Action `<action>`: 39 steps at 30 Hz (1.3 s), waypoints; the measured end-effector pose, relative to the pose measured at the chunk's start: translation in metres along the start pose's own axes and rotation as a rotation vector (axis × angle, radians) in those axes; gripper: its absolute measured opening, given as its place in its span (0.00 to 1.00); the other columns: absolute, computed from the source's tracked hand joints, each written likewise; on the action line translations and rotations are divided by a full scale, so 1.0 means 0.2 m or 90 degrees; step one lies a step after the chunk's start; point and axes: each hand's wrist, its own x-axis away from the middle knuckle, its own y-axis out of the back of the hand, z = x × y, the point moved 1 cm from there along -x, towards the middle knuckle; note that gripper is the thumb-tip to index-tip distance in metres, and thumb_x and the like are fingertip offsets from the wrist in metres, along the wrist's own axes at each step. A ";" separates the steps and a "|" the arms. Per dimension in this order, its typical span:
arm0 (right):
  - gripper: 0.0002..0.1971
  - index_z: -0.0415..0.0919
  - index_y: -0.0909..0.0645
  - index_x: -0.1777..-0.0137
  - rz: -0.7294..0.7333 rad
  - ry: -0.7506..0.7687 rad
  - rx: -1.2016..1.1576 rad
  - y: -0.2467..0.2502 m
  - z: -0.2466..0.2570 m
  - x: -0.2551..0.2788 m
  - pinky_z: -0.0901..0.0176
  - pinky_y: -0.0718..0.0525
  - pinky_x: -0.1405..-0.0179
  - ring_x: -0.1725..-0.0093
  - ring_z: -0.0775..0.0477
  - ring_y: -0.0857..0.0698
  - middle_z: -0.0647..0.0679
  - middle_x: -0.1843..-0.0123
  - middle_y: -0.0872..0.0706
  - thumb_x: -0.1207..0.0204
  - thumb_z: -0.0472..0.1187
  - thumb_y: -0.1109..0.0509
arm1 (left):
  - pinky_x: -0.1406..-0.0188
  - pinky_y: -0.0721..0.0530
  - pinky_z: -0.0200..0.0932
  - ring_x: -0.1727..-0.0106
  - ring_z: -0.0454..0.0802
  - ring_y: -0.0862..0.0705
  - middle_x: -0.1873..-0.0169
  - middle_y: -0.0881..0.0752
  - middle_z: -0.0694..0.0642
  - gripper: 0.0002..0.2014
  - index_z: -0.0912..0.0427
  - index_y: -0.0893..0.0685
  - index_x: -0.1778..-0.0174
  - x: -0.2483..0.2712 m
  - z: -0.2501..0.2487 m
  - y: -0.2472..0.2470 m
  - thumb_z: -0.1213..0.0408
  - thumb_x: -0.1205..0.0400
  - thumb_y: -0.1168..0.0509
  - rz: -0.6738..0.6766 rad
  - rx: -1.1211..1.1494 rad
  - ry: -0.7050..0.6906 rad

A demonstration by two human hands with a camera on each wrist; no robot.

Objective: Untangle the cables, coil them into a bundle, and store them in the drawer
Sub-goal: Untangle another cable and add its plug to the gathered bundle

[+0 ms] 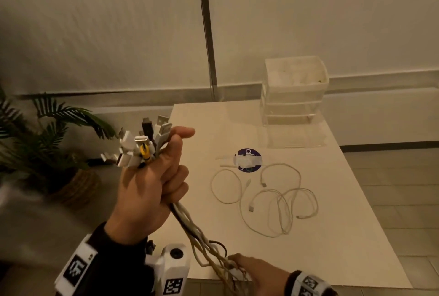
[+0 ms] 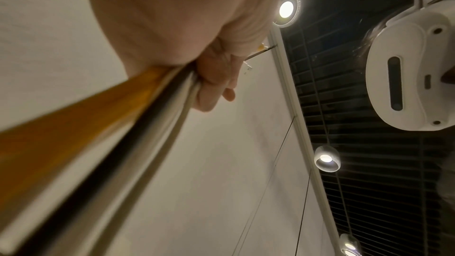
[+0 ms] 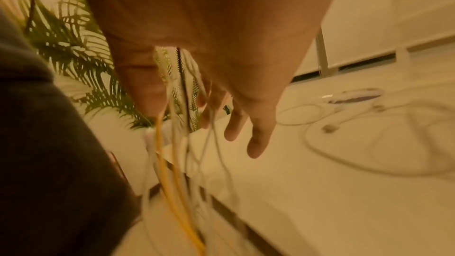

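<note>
Left hand (image 1: 152, 191) gripping thin cables (image 1: 190, 226), metal plugs (image 1: 145, 146) fanned

An office-like interior: plain partition walls (image 1: 107, 22), tiled floor (image 1: 392, 177), potted palm (image 1: 47, 129), slatted ceiling (image 2: 369, 143) with spotlights (image 2: 286, 8).

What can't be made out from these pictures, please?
- Drawers, head view: contents hidden behind cloudy plastic.
- Right hand, head view: fingers cut off by bottom edge.
- Cables, right wrist view: blurred, strands uncountable.
- Left hand, left wrist view: plugs hidden behind palm.
</note>
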 end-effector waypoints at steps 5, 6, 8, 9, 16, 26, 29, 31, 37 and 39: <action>0.22 0.47 0.21 0.33 -0.093 -0.046 0.165 0.38 -0.25 0.01 0.70 0.26 0.44 0.41 0.54 0.20 0.51 0.36 0.16 0.24 0.29 0.40 | 0.85 0.41 0.29 0.81 0.41 0.46 0.81 0.36 0.45 0.21 0.52 0.13 0.40 -0.01 0.03 0.00 0.49 0.27 0.25 -0.031 -0.017 0.010; 0.21 0.45 0.18 0.36 -0.141 -0.059 0.201 0.47 -0.29 -0.02 0.68 0.25 0.44 0.41 0.52 0.18 0.50 0.39 0.15 0.24 0.29 0.41 | 0.85 0.41 0.29 0.81 0.41 0.46 0.81 0.35 0.45 0.21 0.52 0.13 0.39 -0.01 0.04 0.00 0.50 0.27 0.26 -0.042 -0.018 0.010; 0.20 0.45 0.18 0.38 -0.225 -0.081 0.254 0.64 -0.37 -0.13 0.63 0.24 0.42 0.39 0.47 0.17 0.48 0.40 0.15 0.24 0.29 0.42 | 0.86 0.42 0.30 0.81 0.42 0.48 0.81 0.37 0.45 0.19 0.51 0.14 0.37 -0.03 0.05 -0.01 0.53 0.24 0.30 -0.074 -0.019 0.010; 0.19 0.46 0.19 0.37 -0.263 -0.090 0.281 0.73 -0.41 -0.18 0.59 0.24 0.40 0.38 0.45 0.18 0.47 0.39 0.16 0.23 0.30 0.40 | 0.86 0.44 0.31 0.81 0.42 0.49 0.81 0.39 0.46 0.18 0.51 0.14 0.36 -0.04 0.06 -0.02 0.55 0.22 0.33 -0.092 -0.023 0.010; 0.28 0.51 0.35 0.21 -0.274 -0.137 0.509 1.02 -0.52 -0.56 0.44 0.25 0.34 0.27 0.39 0.28 0.48 0.21 0.32 0.20 0.33 0.39 | 0.84 0.49 0.36 0.79 0.46 0.52 0.81 0.44 0.49 0.18 0.46 0.14 0.36 -0.10 0.12 -0.07 0.57 0.18 0.43 -0.214 -0.060 0.024; 0.18 0.44 0.28 0.31 -0.281 -0.179 0.724 1.03 -0.64 -0.60 0.43 0.30 0.34 0.30 0.39 0.28 0.46 0.31 0.24 0.21 0.38 0.38 | 0.82 0.49 0.37 0.78 0.46 0.50 0.78 0.42 0.51 0.16 0.56 0.14 0.41 -0.14 0.18 0.01 0.53 0.18 0.38 -0.246 -0.076 0.051; 0.17 0.43 0.28 0.32 -0.315 -0.267 0.633 1.10 -0.67 -0.48 0.46 0.29 0.34 0.32 0.41 0.25 0.45 0.33 0.23 0.21 0.35 0.41 | 0.82 0.49 0.38 0.80 0.43 0.47 0.79 0.41 0.50 0.14 0.56 0.12 0.45 -0.18 0.21 0.01 0.57 0.17 0.42 -0.247 -0.066 0.063; 0.12 0.38 0.26 0.38 -0.365 -0.335 0.417 1.20 -0.64 -0.36 0.49 0.23 0.42 0.38 0.40 0.20 0.41 0.37 0.20 0.20 0.35 0.41 | 0.82 0.49 0.37 0.81 0.42 0.46 0.79 0.41 0.50 0.15 0.56 0.12 0.45 -0.21 0.24 -0.01 0.57 0.17 0.42 -0.234 -0.052 0.074; 0.09 0.37 0.26 0.61 -0.465 -0.106 -0.723 1.27 -0.23 0.04 0.59 0.29 0.80 0.79 0.49 0.34 0.45 0.74 0.30 0.18 0.36 0.39 | 0.81 0.48 0.36 0.79 0.43 0.47 0.77 0.42 0.52 0.18 0.58 0.13 0.37 -0.33 0.31 -0.04 0.55 0.17 0.41 -0.152 -0.008 0.144; 0.10 0.40 0.26 0.61 -0.386 0.046 -0.880 1.18 0.03 0.16 0.60 0.30 0.84 0.82 0.52 0.35 0.47 0.74 0.28 0.18 0.39 0.40 | 0.82 0.47 0.35 0.79 0.44 0.48 0.76 0.43 0.52 0.19 0.56 0.13 0.37 -0.36 0.32 -0.07 0.54 0.17 0.40 -0.121 0.011 0.178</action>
